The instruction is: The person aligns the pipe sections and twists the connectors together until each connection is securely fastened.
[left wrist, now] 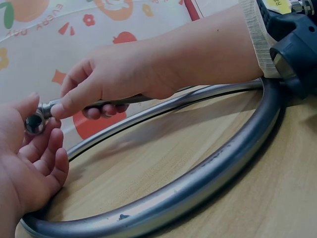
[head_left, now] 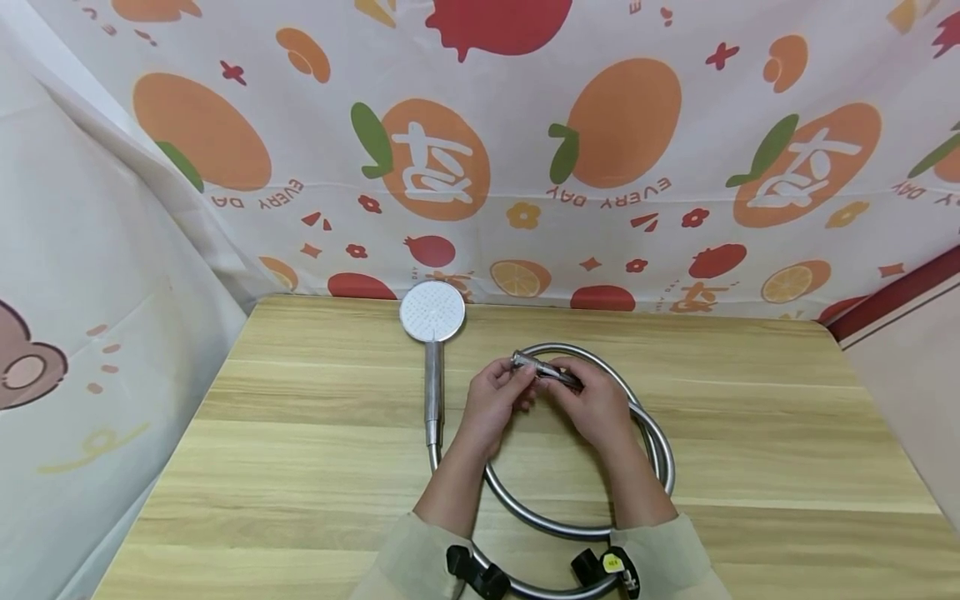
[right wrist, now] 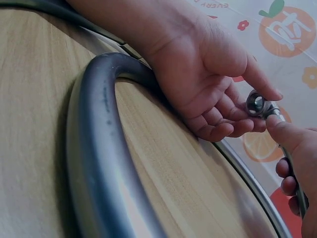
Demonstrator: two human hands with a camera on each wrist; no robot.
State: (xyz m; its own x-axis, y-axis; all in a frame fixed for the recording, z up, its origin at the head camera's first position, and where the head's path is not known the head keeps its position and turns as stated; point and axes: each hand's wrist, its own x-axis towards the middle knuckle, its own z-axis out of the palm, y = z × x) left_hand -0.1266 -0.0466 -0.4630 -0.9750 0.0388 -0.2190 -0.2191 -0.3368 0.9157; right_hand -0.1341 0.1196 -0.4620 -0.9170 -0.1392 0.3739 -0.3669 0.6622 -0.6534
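A coiled metal shower hose (head_left: 551, 527) lies on the wooden table, one end raised between the two hands. My left hand (head_left: 491, 400) pinches the hose's metal end fitting (left wrist: 35, 122) between thumb and fingers. Its open round mouth shows in both wrist views. Close beside it, my right hand (head_left: 597, 404) grips the hose just behind the fitting, thumb on top and fingers curled beneath. To the left of the hands, a round white-faced shower head (head_left: 432, 312) with a metallic handle lies face up, joined at its lower end to the hose.
Loops of hose surround both forearms on the wooden table (head_left: 750, 433). A fruit-printed cloth (head_left: 525, 167) hangs behind the table's far edge, and pale cloth (head_left: 97, 275) covers the left side. Dark devices are strapped at both wrists.
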